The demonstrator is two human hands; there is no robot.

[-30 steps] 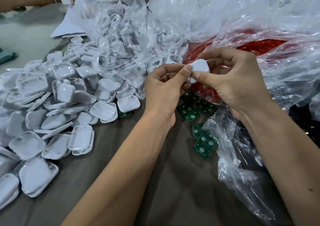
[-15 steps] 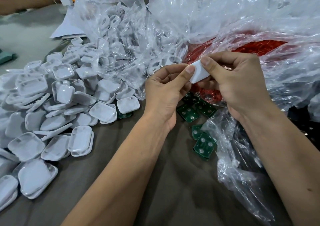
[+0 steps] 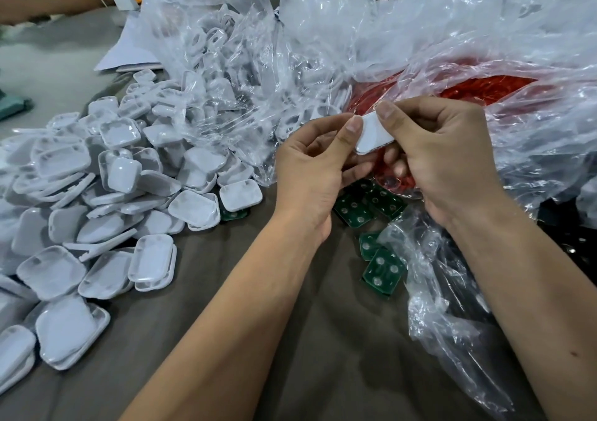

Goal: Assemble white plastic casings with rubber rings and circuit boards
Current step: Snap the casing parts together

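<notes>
A: Item one, casing. Where is it sitting?

B: Between both hands, above the boards. Its long axis is running from lower left up toward the right, smooth back facing the camera.

A: Grips?

B: Left hand is pinching the left edge with its thumb; right hand is curling round the right end, thumb on top.

A: Nearer the rings?

B: The right hand, judging by position.

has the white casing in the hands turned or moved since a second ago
Yes. The white casing has tilted from facing the camera to slanting edge-on, staying over the red rings bag between both thumbs.
</notes>
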